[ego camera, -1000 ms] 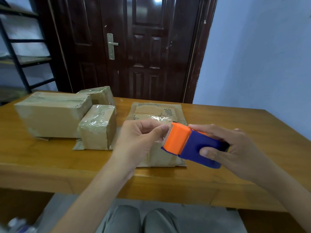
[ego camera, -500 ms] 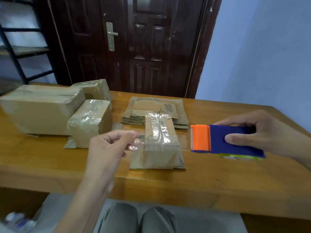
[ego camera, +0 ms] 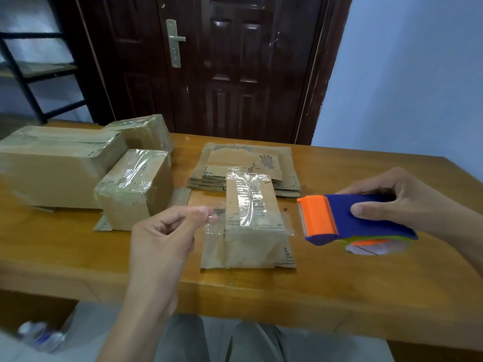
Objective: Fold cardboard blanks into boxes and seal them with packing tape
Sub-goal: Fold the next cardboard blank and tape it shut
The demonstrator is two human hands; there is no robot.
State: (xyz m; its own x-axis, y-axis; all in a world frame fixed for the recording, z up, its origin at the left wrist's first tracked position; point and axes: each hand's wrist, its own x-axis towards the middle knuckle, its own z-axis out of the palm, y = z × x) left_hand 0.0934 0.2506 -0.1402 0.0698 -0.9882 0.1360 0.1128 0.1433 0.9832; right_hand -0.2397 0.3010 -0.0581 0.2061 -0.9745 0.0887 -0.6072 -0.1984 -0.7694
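From the head view, a person's left hand (ego camera: 167, 231) pinches the tape (ego camera: 217, 226) end while the right hand (ego camera: 392, 202) grips the dispenser (ego camera: 347, 218), a strip stretched above the box (ego camera: 252, 226) on the table (ego camera: 339, 283). Sealing seems underway; next, lower the strip squarely onto the box.

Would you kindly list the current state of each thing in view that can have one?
Left hand: pinches the free tape end.
Right hand: grips the tape dispenser, held off the table.
Clear tape strip: pulled out, uncut, stretched between the hands.
Small box in front: folded, taped on top.
Flat blanks: stacked, unfolded.
Three boxes at left: closed, taped.
Door: shut.
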